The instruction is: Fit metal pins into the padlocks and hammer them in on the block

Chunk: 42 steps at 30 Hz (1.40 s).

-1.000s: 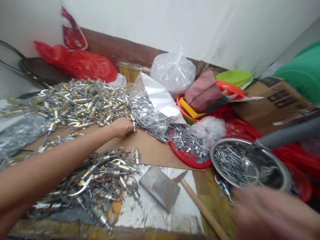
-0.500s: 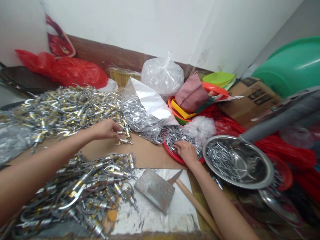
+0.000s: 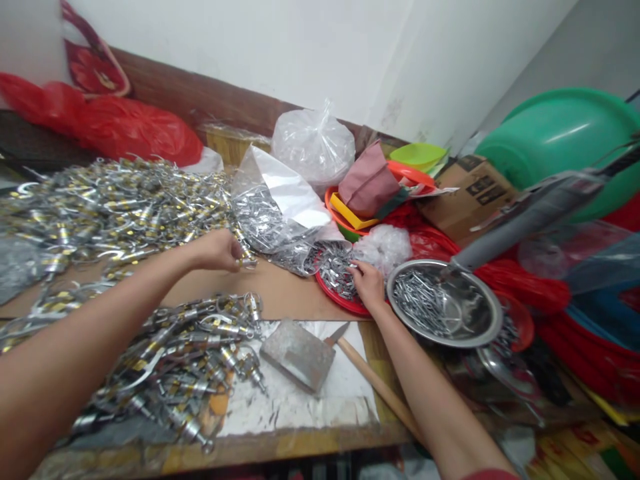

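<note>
My left hand point(image 3: 220, 251) is over the cardboard, fingers curled down at the edge of a big heap of metal hook fittings point(image 3: 125, 207) with brass-coloured parts. Whatever its fingertips close on is hidden. My right hand point(image 3: 369, 285) is at a red plate point(image 3: 327, 290) of small flat metal clips point(image 3: 340, 272). Thumb and finger are pinched there on a small metal piece. A second pile of hook fittings point(image 3: 200, 360) lies nearer to me. Beside it a flat metal block point(image 3: 299, 355) rests on white paper.
Right of the plate, a steel bowl point(image 3: 493, 327) holds metal pins, with a grey bar above it. A knife blade point(image 3: 337, 333) and wooden handle point(image 3: 375, 380) lie by the block. Behind are clear bags point(image 3: 313, 147), a cardboard box point(image 3: 470, 200) and a green basin point(image 3: 560, 147).
The view has shifted, so most things appear further left and the table's front edge shows. My right hand's fingers have come up from among the clips into a pinch. My left hand stays by the heap.
</note>
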### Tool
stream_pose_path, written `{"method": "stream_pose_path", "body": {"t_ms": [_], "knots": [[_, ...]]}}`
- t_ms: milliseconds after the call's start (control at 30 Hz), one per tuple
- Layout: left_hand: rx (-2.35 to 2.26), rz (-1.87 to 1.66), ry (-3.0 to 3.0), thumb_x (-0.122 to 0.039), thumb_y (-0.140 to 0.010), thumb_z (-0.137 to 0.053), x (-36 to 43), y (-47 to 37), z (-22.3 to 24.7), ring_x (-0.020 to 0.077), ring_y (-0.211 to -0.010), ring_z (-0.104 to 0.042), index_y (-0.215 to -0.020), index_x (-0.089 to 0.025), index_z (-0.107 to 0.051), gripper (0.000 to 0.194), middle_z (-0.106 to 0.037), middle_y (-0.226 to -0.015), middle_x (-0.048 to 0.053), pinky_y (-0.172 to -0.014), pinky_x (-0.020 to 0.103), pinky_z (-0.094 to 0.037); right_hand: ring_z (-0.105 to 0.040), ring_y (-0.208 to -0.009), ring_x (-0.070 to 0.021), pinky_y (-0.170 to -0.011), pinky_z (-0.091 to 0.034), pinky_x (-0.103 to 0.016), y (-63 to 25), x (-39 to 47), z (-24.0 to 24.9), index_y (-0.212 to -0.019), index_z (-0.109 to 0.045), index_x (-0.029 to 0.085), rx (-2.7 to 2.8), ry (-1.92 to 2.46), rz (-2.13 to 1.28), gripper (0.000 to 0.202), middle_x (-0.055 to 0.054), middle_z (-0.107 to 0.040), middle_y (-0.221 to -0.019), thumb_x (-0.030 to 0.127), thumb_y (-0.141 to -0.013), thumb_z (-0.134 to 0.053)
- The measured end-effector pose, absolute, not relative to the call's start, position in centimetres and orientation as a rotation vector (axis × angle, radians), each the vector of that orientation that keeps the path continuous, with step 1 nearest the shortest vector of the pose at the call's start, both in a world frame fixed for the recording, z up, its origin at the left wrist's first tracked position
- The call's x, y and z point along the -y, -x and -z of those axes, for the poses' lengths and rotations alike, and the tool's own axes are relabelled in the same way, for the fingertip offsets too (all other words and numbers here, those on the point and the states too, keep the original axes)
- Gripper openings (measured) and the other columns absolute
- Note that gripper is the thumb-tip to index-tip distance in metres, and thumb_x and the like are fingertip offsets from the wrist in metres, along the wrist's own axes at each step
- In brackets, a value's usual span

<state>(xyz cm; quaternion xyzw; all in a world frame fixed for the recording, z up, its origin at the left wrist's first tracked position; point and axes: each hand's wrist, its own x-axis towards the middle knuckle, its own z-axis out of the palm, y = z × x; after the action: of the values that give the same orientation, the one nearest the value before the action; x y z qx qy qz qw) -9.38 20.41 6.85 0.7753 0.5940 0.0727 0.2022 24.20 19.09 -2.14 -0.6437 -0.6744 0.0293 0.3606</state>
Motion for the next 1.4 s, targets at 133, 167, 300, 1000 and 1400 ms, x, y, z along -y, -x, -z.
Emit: {"method": "stream_pose_path", "body": {"t_ms": [133,167,300,1000,1400], "knots": [[-1.533,-0.484,-2.057,-0.034,-0.064,-0.057,-16.4,6.7,-9.3,0.0164,-0.056,-0.058,-0.096,-0.01,-0.063,0.04,-0.066,-0.061,0.004,-0.052,0.025,-0.041,-0.063,-0.081,-0.0214,-0.077,-0.046,-0.033,-24.5,-19.4,2.5,-0.088,-0.068,0.014,1.612,1.593,-0.204,0.022,-0.009,-0.069,-0.087,0.017,-0.069,-0.056],[-1.484,-0.538,-2.044,-0.036,-0.068,-0.054,-14.8,5.8,-9.3,0.0165,-0.062,-0.06,-0.103,-0.012,-0.061,0.043,-0.068,-0.07,0.005,-0.055,0.025,-0.043,-0.063,-0.077,-0.0212,-0.075,-0.047,-0.034,-24.6,-19.4,2.6,-0.088,-0.068,0.014,1.576,1.583,-0.236,0.023,-0.008,-0.069,-0.083,0.016,-0.067,-0.057],[-1.132,-0.812,-2.061,-0.026,-0.072,-0.055,-8.5,2.8,-6.6,0.0178,-0.076,-0.061,-0.091,-0.02,-0.068,0.024,-0.068,-0.084,0.006,-0.069,0.027,-0.047,-0.063,-0.066,-0.019,-0.068,-0.05,-0.033,-24.1,-18.4,2.3,-0.091,-0.066,0.011,1.407,1.54,-0.358,0.029,-0.007,-0.069,-0.073,0.015,-0.063,-0.059],[-1.253,-1.1,-1.827,-0.023,-0.07,-0.058,-3.3,1.6,-1.4,0.0188,-0.085,-0.065,-0.09,-0.021,-0.07,0.023,-0.071,-0.093,0.007,-0.078,0.026,-0.05,-0.064,-0.065,-0.0109,-0.063,-0.053,-0.021,-13.7,-3.8,-2.3,-0.099,-0.063,0.027,1.673,0.877,-0.587,0.035,0.001,-0.069,-0.074,0.004,-0.072,-0.057],[-1.208,-1.15,-1.244,-0.028,-0.069,-0.064,-2.1,1.8,-1.5,0.0159,-0.087,-0.061,-0.073,-0.028,-0.071,0.008,-0.07,-0.086,-0.001,-0.082,0.025,-0.046,-0.06,-0.088,-0.0178,-0.075,-0.052,-0.031,-14.3,-1.7,-2.0,-0.109,-0.052,0.021,1.848,0.821,-0.286,0.042,-0.008,-0.062,-0.097,0.013,-0.069,-0.066]]}}
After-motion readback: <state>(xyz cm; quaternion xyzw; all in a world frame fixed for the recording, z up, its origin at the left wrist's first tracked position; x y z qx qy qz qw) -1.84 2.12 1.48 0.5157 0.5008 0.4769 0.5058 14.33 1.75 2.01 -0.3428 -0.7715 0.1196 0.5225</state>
